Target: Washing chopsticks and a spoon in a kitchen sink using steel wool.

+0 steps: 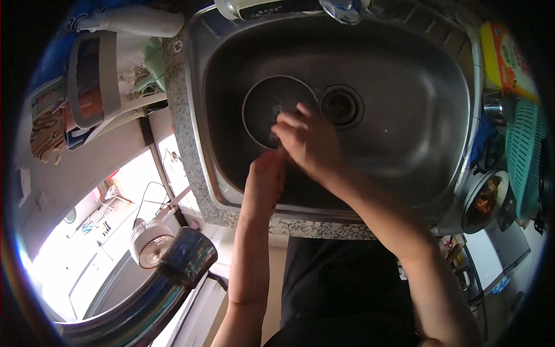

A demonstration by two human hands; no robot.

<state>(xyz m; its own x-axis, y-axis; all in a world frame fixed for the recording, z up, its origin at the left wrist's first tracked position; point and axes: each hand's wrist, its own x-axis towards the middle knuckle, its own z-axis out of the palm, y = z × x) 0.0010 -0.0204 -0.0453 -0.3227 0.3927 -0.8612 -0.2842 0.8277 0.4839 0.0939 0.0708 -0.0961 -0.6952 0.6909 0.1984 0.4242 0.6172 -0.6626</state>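
Both my hands are over a stainless steel sink (pixel 403 86), close above a round vessel with a thin bright rim (pixel 279 77). The vessel, perhaps a bowl, stands on the sink floor left of the drain (pixel 341 106). My right hand (pixel 310 141) reaches across it with curled, slightly blurred fingers. Just below, my left hand (pixel 265 180) is nearly closed, its thumb side against the right fingertips. Any small thing between the fingers is hidden. Faint bright glints, possibly water, show in the vessel beside the right fingertips.
A chrome fitting, apparently the faucet (pixel 344 9), overhangs the sink's far edge. Along the right stand a yellow-orange packet (pixel 509 60), a metal cup (pixel 493 106), a teal plastic basket (pixel 523 160) and a bowl of food (pixel 485 199). A granite counter edge (pixel 321 230) borders the sink's near side.
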